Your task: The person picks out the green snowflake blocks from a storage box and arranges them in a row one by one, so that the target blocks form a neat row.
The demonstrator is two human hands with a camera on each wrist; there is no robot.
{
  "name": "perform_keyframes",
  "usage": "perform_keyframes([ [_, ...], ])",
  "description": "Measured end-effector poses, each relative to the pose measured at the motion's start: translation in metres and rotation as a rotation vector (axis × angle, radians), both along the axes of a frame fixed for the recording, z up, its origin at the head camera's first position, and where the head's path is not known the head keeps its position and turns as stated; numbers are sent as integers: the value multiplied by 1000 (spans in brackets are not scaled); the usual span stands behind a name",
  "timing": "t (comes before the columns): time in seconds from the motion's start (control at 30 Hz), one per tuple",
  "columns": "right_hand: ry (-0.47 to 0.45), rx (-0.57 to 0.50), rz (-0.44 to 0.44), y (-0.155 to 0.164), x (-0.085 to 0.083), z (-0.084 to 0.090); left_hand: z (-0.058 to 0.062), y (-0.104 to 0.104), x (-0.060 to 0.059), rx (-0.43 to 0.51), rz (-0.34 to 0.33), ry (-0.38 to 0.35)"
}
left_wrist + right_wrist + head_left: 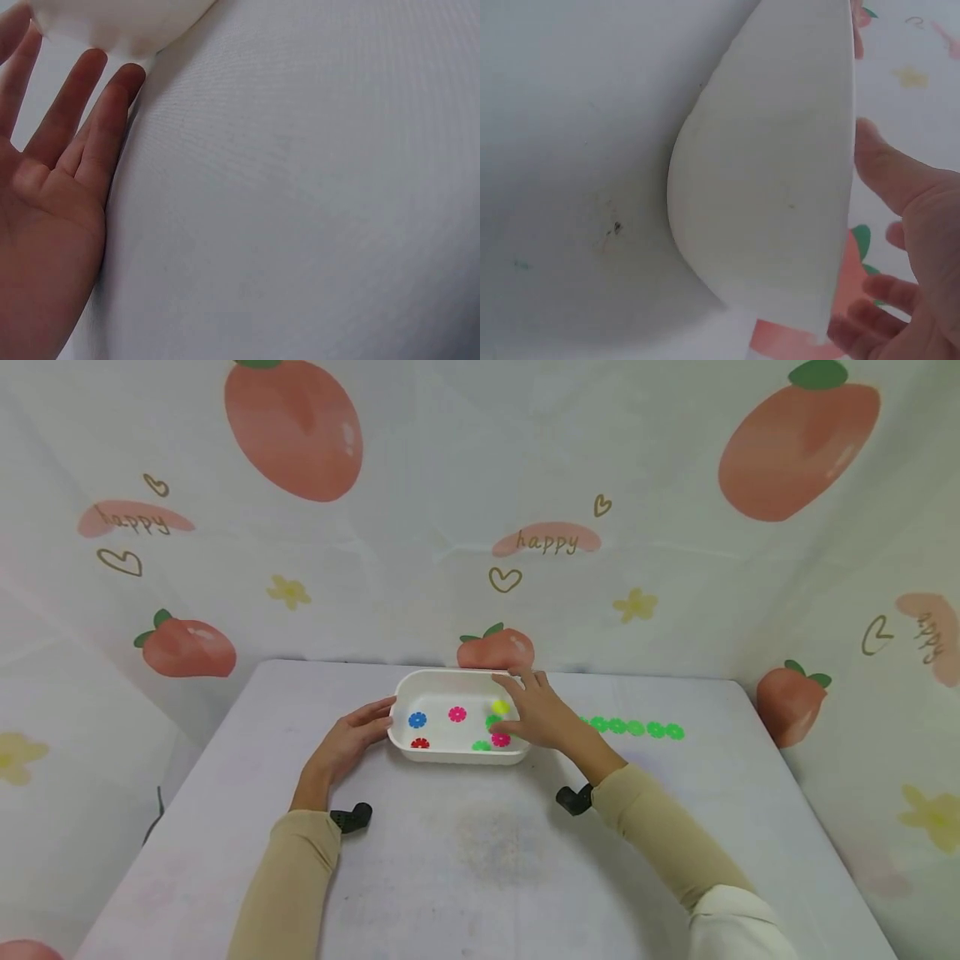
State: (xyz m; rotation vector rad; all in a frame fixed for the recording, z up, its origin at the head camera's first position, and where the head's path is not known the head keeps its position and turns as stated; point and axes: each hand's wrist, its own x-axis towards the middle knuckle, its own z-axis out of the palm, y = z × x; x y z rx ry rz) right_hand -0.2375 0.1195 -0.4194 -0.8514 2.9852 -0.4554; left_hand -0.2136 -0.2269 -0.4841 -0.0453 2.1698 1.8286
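A white plastic basin (450, 758) sits toward the back of the table, with several flower-shaped plastic discs lying in it. Among them are a blue disc (417, 720), a pink disc (457, 714), a red disc (421, 743) and a yellow disc (500, 707). My left hand (351, 739) rests on the basin's left end, its fairly straight fingertips against the outer wall in the left wrist view. Over the right end reaches my right hand (543, 714), thumb and fingers spread apart above green and pink discs. Nothing shows between those fingers; the basin wall hides part of them in the right wrist view.
To the right of the basin, a row of several green flower discs (636, 727) lies on the white-covered table (420, 860), partly behind my right forearm. A patterned cloth (420, 477) hangs around the back and sides. Black wrist cameras (352, 817) stick out below both wrists.
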Motion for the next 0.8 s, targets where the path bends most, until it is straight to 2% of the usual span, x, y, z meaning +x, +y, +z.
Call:
perform_keyframes([
  [0.17,-121,-49,30,-9,-4,-3,-1,1,-1,30,0,-10],
  [0.37,-227,-51,32,-20,-9,-6,-2,2,-2,40,9,-9],
  [0.63,-272,41,17,-34,-16,-16,0,2,-1,18,2,4],
  [0.8,-247,119,23,-41,-18,-19,0,1,0,7,10,5],
])
